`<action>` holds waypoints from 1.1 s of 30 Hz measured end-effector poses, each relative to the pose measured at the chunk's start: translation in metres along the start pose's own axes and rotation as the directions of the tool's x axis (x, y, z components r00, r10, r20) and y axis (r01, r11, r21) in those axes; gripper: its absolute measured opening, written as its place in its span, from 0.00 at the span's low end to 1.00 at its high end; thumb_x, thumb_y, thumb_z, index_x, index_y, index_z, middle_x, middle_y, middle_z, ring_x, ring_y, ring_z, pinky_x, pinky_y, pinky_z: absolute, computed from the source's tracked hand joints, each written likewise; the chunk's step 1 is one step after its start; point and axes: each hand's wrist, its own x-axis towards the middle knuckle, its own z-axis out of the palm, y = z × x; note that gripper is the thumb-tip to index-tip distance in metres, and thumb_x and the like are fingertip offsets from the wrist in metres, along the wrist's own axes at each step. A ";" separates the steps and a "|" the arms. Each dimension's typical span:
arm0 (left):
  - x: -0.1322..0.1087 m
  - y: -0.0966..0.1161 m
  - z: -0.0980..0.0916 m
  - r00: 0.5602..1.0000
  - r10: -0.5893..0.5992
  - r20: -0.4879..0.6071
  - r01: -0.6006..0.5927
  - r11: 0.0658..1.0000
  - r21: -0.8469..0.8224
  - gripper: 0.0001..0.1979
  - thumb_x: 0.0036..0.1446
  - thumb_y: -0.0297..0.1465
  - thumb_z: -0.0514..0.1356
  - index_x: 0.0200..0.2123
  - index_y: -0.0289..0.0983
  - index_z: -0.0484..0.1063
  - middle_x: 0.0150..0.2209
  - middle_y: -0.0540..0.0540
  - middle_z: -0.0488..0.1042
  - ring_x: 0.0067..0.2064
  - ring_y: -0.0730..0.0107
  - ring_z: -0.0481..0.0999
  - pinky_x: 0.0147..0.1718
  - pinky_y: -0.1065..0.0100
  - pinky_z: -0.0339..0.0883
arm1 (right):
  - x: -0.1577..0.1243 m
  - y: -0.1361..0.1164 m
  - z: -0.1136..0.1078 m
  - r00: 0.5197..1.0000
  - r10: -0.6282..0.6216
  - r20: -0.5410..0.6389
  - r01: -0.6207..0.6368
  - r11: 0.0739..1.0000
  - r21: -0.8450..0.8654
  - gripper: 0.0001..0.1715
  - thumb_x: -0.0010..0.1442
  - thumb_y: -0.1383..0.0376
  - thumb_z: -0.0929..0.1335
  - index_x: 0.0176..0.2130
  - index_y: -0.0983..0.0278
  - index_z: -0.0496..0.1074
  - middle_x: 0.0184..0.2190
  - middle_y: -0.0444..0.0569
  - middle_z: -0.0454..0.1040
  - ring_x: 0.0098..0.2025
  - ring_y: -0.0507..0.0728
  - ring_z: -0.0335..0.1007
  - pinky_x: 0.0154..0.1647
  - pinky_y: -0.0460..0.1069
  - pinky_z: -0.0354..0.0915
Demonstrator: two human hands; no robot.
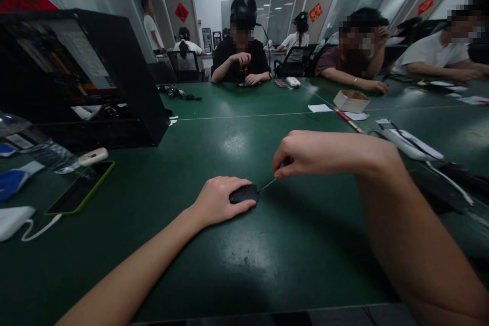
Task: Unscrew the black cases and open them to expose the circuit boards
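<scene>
A black computer mouse (243,194) lies on the green tabletop (183,265), its right end pointing toward my other hand. My left hand (221,198) is closed around it, thumb along the near side and fingers over the far side. My right hand (292,155) is raised just above the table, bent at the wrist. Its fingers grip a screwdriver (269,184) whose thin metal shaft slants down to the mouse's right end. Most of the handle is hidden in the fingers; a bit of red and black shows. Whether the tip sits in a screw or gap is too small to tell.
To the left stand an open computer case (141,81), a plastic bottle (57,155) and a green-edged phone (82,188). On the right lie a white power strip (412,143), a small box (350,102) and cables. Across the table a person (241,51) works with a red-handled tool.
</scene>
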 end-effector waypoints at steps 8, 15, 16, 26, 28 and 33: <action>-0.001 -0.002 0.002 1.000 0.001 0.011 -0.001 1.000 -0.003 0.22 0.62 0.46 0.62 0.54 0.40 0.76 0.49 0.44 0.82 0.48 0.56 0.82 0.48 0.56 0.73 | -0.004 0.000 -0.003 1.000 0.020 0.023 -0.021 0.999 0.037 0.15 0.61 0.56 0.69 0.41 0.57 0.83 0.37 0.45 0.83 0.36 0.55 0.77 0.33 0.46 0.63; -0.001 -0.001 0.001 1.000 -0.003 0.010 0.003 1.000 -0.003 0.22 0.62 0.46 0.62 0.54 0.40 0.76 0.49 0.44 0.82 0.47 0.56 0.82 0.48 0.57 0.73 | 0.004 -0.001 0.002 0.999 0.023 -0.022 -0.023 1.000 -0.019 0.15 0.61 0.54 0.70 0.39 0.58 0.84 0.34 0.47 0.82 0.33 0.55 0.75 0.30 0.47 0.61; -0.001 -0.001 0.001 1.000 -0.002 0.005 0.002 1.000 -0.003 0.21 0.62 0.45 0.62 0.54 0.40 0.76 0.49 0.44 0.82 0.47 0.56 0.82 0.48 0.57 0.73 | 0.005 -0.002 0.002 0.999 0.025 -0.033 -0.026 0.999 -0.039 0.16 0.62 0.53 0.69 0.38 0.58 0.84 0.33 0.47 0.82 0.31 0.54 0.74 0.30 0.47 0.60; 0.000 -0.010 0.007 0.988 0.040 -0.150 -0.031 0.998 0.060 0.20 0.59 0.47 0.63 0.47 0.40 0.81 0.44 0.45 0.85 0.41 0.57 0.85 0.40 0.62 0.77 | 0.019 0.014 0.034 0.931 0.043 -0.363 -0.149 0.951 -0.269 0.34 0.70 0.47 0.59 0.29 0.64 0.81 0.25 0.53 0.77 0.26 0.53 0.67 0.29 0.50 0.46; 0.001 -0.014 0.009 0.987 0.046 -0.157 -0.035 0.997 0.072 0.21 0.59 0.48 0.62 0.47 0.40 0.81 0.44 0.45 0.85 0.40 0.56 0.85 0.39 0.61 0.77 | 0.026 0.031 0.056 0.920 0.033 -0.392 -0.130 0.966 -0.223 0.37 0.71 0.47 0.58 0.27 0.65 0.80 0.23 0.52 0.75 0.25 0.52 0.64 0.30 0.50 0.47; 0.001 -0.015 0.009 0.987 0.042 -0.154 -0.031 0.997 0.072 0.23 0.60 0.49 0.62 0.48 0.39 0.81 0.44 0.44 0.85 0.41 0.54 0.85 0.39 0.59 0.78 | 0.045 0.058 0.110 0.912 0.008 -0.411 -0.045 0.996 -0.081 0.37 0.75 0.56 0.55 0.25 0.67 0.78 0.20 0.49 0.73 0.23 0.49 0.61 0.33 0.47 0.52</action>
